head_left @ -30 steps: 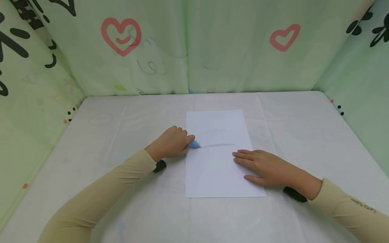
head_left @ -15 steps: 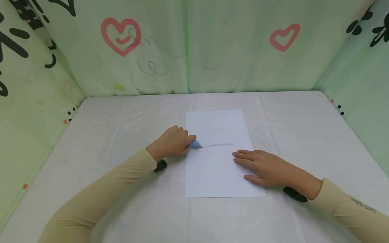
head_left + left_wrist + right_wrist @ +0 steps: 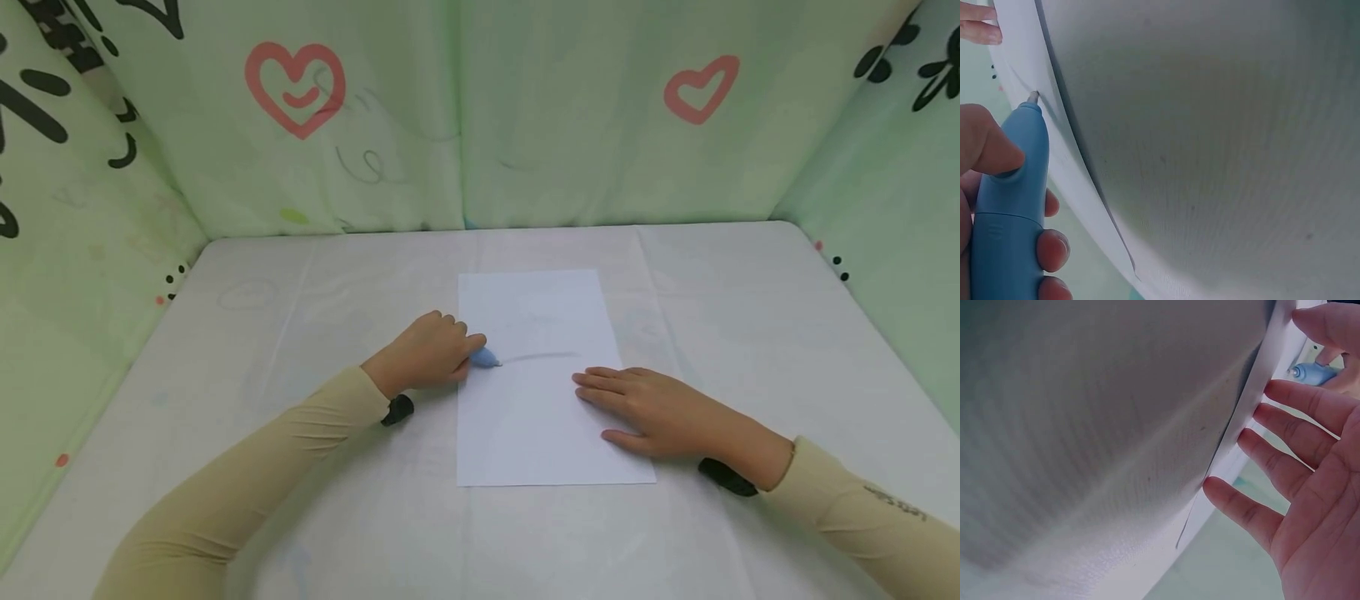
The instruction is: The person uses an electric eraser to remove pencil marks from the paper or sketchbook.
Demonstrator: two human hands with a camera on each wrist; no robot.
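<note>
My left hand [image 3: 427, 350] grips a thick, light-blue pen-shaped tool [image 3: 1010, 187] with a narrow greyish tip; its exact kind is not clear. The thumb lies on its side and the other fingers wrap around the body. In the head view the tip is over the left part of a white paper sheet [image 3: 540, 433], at the left end of a faint grey line [image 3: 543, 356]. My right hand [image 3: 645, 412] lies with fingers spread on the sheet's right side. In the right wrist view, its fingertips [image 3: 1213, 484] touch the paper near its edge.
The sheet lies on a table [image 3: 337, 517] covered with white cloth. Green fabric walls [image 3: 555, 167] with printed hearts and black marks stand at the back and both sides. A dark wrist device [image 3: 727, 477] sits under each wrist.
My left hand has shifted slightly to the right with the blue tool, and its tip has moved a little along the line. The right hand stays in place on the sheet.
</note>
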